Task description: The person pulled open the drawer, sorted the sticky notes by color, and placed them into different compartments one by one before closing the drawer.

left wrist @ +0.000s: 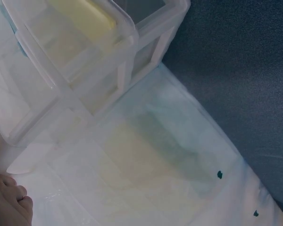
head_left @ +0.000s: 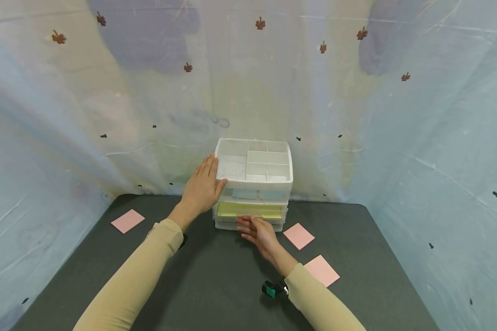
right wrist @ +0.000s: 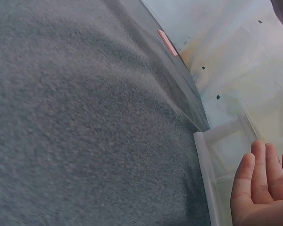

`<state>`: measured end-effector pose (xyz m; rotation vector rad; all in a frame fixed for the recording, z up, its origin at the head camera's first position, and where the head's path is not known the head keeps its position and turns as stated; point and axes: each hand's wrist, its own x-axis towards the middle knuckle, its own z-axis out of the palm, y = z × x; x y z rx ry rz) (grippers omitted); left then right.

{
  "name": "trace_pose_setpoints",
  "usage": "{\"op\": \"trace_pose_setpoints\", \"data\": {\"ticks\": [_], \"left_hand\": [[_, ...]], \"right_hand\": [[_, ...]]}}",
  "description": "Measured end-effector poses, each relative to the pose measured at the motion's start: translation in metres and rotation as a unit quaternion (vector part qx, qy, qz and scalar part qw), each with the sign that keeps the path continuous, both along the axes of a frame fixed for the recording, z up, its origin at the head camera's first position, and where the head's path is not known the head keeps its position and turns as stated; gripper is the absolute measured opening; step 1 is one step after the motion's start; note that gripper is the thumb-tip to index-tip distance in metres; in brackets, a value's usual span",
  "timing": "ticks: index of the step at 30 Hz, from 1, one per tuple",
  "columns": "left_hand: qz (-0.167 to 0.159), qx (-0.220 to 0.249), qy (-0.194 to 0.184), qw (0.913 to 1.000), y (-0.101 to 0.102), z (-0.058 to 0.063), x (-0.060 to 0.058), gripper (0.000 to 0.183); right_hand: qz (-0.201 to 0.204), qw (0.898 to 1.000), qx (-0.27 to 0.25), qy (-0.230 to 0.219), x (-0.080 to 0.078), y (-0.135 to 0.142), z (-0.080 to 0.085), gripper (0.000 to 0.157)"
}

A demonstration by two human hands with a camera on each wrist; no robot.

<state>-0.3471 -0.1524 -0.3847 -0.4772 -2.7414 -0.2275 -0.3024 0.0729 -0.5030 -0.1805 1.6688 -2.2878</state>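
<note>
A small white drawer unit (head_left: 254, 185) with clear drawers stands at the back of the table, its top divided into compartments. My left hand (head_left: 201, 186) rests against the upper left side of the unit, fingers straight and thumb near the front corner. At the front of the drawer that holds something flat and yellow (head_left: 228, 209) is my right hand (head_left: 262, 236), palm turned up, its fingertips at the drawer's handle. In the right wrist view those fingers (right wrist: 258, 174) look mostly extended. A light blue sheet or pad (head_left: 248, 193) shows through the drawer above.
Pink square note pads lie on the dark table (head_left: 215, 285): one at the left (head_left: 128, 221), one right of the unit (head_left: 299, 236), and one beside my right forearm (head_left: 322, 271). A patterned curtain (head_left: 248, 101) hangs behind and along both sides.
</note>
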Motion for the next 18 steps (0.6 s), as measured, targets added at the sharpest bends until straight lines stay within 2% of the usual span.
{"op": "trace_pose_setpoints", "data": {"ticks": [6, 18], "left_hand": [[-0.001, 0.000, 0.000, 1.0000, 0.000, 0.001, 0.000, 0.079], [-0.002, 0.001, 0.001, 1.0000, 0.001, 0.003, 0.002, 0.078]], "right_hand": [[0.006, 1.000, 0.007, 0.006, -0.007, -0.001, 0.001, 0.046], [-0.012, 1.000, 0.017, 0.004, -0.019, -0.002, 0.003, 0.044]]}}
